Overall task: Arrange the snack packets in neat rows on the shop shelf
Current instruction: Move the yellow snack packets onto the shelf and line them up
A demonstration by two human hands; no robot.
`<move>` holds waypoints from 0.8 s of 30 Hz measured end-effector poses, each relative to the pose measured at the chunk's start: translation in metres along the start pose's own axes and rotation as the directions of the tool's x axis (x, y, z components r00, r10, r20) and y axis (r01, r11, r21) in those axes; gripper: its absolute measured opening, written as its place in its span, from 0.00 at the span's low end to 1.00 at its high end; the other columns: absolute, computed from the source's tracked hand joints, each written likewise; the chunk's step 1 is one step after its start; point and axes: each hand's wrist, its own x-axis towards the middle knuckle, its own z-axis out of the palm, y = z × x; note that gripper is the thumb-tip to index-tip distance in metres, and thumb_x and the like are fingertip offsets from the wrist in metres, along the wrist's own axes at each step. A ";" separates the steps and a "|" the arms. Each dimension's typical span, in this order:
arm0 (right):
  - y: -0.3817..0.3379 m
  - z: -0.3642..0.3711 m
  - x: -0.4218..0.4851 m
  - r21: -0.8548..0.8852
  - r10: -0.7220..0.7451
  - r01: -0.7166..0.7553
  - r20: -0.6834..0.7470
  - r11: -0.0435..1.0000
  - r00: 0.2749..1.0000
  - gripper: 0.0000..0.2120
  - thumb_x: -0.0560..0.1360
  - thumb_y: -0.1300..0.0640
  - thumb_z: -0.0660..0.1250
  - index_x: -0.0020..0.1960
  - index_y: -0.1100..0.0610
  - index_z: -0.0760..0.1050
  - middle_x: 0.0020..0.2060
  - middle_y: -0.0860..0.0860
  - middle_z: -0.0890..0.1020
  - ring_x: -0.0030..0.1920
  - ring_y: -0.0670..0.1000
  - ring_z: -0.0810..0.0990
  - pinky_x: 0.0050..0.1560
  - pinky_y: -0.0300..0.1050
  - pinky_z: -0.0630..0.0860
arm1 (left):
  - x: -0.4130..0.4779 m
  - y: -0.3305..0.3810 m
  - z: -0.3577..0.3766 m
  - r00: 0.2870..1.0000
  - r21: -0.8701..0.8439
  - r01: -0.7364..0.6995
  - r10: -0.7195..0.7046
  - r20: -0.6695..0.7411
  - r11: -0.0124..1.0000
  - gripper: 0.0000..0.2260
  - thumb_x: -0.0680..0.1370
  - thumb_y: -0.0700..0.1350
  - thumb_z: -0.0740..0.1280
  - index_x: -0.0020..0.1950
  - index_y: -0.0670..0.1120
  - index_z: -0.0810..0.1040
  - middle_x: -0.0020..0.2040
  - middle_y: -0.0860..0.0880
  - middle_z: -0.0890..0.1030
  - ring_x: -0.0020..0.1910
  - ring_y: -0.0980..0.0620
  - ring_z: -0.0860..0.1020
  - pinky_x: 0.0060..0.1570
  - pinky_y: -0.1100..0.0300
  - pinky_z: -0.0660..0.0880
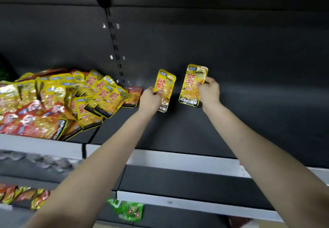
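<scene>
both hands (150,99) (208,90) each grip one yellow packet (164,90) (193,85) above the shelf (178,131), heaped packets (58,99) left.

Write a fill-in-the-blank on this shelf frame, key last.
The snack packet in the left hand is mainly ____ in colour.
The other packet, in the right hand, reads ____ along its bottom edge.
The loose pile of packets lies to the ____ of both hands.
The pouch at the bottom centre of the view is ____.
Missing words: yellow; KONCHEW; left; green.
</scene>
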 end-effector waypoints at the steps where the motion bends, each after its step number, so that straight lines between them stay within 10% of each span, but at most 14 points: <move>1: 0.001 -0.018 0.006 -0.004 0.005 -0.005 -0.021 1.000 1.000 0.14 0.73 0.63 0.62 0.58 0.58 0.75 0.48 0.53 0.82 0.51 0.55 0.80 0.46 0.44 0.77 | -0.003 0.009 0.016 0.998 -0.131 0.031 -0.022 0.065 0.991 0.06 0.80 0.41 0.59 0.52 0.43 0.74 0.46 0.43 0.80 0.48 0.44 0.79 0.47 0.57 0.71; 7: 0.000 -0.144 0.034 -0.104 -0.014 -0.001 -0.142 0.995 0.990 0.16 0.74 0.61 0.60 0.62 0.56 0.75 0.47 0.53 0.81 0.39 0.50 0.78 0.33 0.39 0.73 | -0.013 0.053 0.127 0.945 -0.381 0.130 0.001 0.326 0.915 0.09 0.76 0.35 0.62 0.43 0.49 0.76 0.45 0.45 0.81 0.52 0.42 0.79 0.62 0.46 0.72; 12: 0.003 -0.248 0.043 -0.167 0.021 -0.071 -0.288 0.983 0.958 0.10 0.75 0.63 0.58 0.47 0.52 0.76 0.40 0.50 0.80 0.39 0.51 0.77 0.42 0.45 0.75 | -0.039 0.090 0.206 0.909 -0.285 0.083 0.045 0.414 0.955 0.07 0.74 0.38 0.68 0.39 0.50 0.78 0.46 0.46 0.82 0.53 0.44 0.81 0.59 0.48 0.75; 19: 0.017 -0.320 0.046 -0.360 0.055 -0.182 -0.336 0.915 0.940 0.28 0.75 0.65 0.58 0.74 0.54 0.59 0.60 0.53 0.77 0.59 0.53 0.76 0.52 0.43 0.73 | -0.059 0.110 0.285 0.815 -0.152 0.028 0.066 0.575 0.988 0.07 0.70 0.38 0.72 0.39 0.50 0.81 0.50 0.43 0.84 0.53 0.44 0.81 0.58 0.48 0.76; 24: 0.029 -0.334 0.052 -0.510 0.002 -0.139 -0.259 0.849 0.966 0.25 0.75 0.65 0.58 0.70 0.55 0.64 0.59 0.55 0.79 0.62 0.55 0.75 0.49 0.37 0.68 | -0.076 0.131 0.301 0.872 0.082 -0.208 0.147 0.467 0.975 0.06 0.73 0.40 0.69 0.49 0.42 0.79 0.54 0.44 0.81 0.52 0.47 0.78 0.45 0.61 0.70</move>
